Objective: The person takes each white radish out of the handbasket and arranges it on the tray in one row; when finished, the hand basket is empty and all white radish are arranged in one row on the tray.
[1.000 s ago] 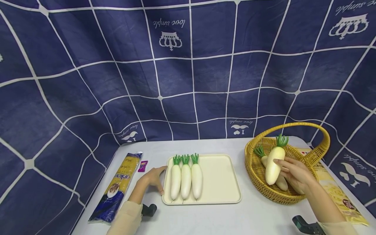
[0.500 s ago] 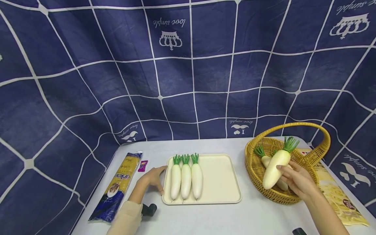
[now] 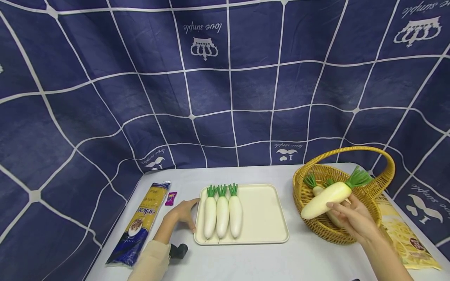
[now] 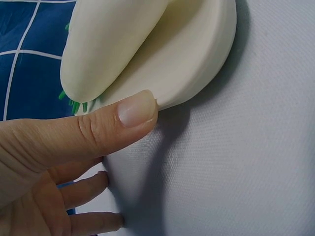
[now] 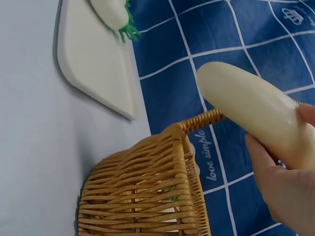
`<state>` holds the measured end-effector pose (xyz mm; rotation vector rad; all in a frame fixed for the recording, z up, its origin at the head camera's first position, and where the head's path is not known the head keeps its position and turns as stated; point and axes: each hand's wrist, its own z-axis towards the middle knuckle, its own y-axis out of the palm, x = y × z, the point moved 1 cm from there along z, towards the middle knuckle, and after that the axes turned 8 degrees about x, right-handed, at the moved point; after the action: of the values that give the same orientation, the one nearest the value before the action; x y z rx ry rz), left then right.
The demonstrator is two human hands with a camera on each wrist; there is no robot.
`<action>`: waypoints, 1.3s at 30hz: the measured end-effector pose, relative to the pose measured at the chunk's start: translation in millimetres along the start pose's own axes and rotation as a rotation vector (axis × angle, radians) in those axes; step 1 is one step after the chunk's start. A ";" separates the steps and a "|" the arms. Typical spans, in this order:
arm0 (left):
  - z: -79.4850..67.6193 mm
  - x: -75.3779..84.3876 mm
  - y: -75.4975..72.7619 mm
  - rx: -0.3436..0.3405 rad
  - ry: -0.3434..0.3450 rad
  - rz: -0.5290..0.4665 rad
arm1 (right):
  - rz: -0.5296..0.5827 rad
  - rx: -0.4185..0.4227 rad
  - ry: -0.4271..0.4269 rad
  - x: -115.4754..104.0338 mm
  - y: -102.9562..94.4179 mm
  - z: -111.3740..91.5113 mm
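Note:
My right hand (image 3: 355, 218) grips a white radish (image 3: 327, 200) with green leaves over the wicker basket (image 3: 299, 203). The radish lies tilted, its tip pointing left and its leaves to the right; the right wrist view shows thumb and fingers on either side of the radish (image 5: 246, 103). Below it in the basket are more white radishes (image 3: 334, 218), partly covered by the hand. My left hand (image 3: 183, 212) rests at the left rim of a cream tray (image 3: 261, 214), its thumb on the edge in the left wrist view. Three radishes (image 3: 222, 216) lie side by side on the tray's left half.
A blue and yellow pasta packet (image 3: 140, 222) lies at the far left, with a small purple wrapper (image 3: 170, 198) beside it. Another yellow packet (image 3: 404, 234) lies partly behind the basket at the right. The basket's arched handle (image 3: 351, 149) rises over it. A blue checked curtain (image 3: 246, 89) hangs behind the table.
The held radish has turned from nearly upright to slanting, its tip swinging left toward the basket's rim. My right hand has shifted slightly with it. The left hand has stayed put.

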<state>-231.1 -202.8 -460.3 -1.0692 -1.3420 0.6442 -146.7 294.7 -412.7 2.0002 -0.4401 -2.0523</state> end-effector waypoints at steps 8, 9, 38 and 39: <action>-0.1 0.7 -0.1 -0.003 0.002 0.006 | -0.124 -0.088 -0.092 -0.6 16.3 -7.8; -0.1 0.6 0.0 -0.004 0.002 0.009 | -0.130 -0.091 -0.099 -0.6 18.3 -7.7; 0.5 0.4 0.8 0.001 -0.007 0.000 | -0.537 -0.229 -0.127 17.1 94.6 18.3; 0.4 0.6 0.6 0.000 -0.007 0.000 | -0.535 -0.229 -0.118 18.8 96.5 19.5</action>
<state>-231.2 -202.0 -460.7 -1.0674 -1.3485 0.6486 -170.3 199.2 -393.3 2.0124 0.3422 -2.3914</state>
